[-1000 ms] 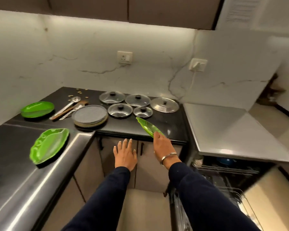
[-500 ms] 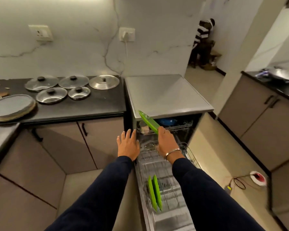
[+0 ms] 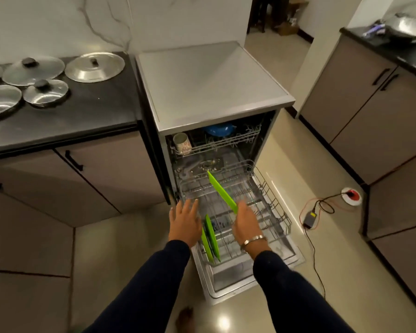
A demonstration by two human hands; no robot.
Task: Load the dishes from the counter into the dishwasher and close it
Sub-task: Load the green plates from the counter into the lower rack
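Head view, looking down at an open dishwasher with its lower rack pulled out over the dropped door. Your right hand holds a green plate by its near edge, fingers curled around the rim, the plate on edge and slanting up and away from you above the middle of the rack. Your left hand hovers at the rack's left side with fingers spread and relaxed, its grip wide and holding nothing. Two more green plates already stand on edge in the rack's near left part, just below and between your hands. An upper rack, deeper inside the machine, carries a mug and a blue bowl. Left of the dishwasher, the dark counter bears several pan lids yet to be loaded.

To seat this plate well, probably turn it parallel to the two standing plates, lower it edge-first into the next free slot beyond them, and feel it settle between the tines before letting go. Your free left hand could steady the rack if it rolls.
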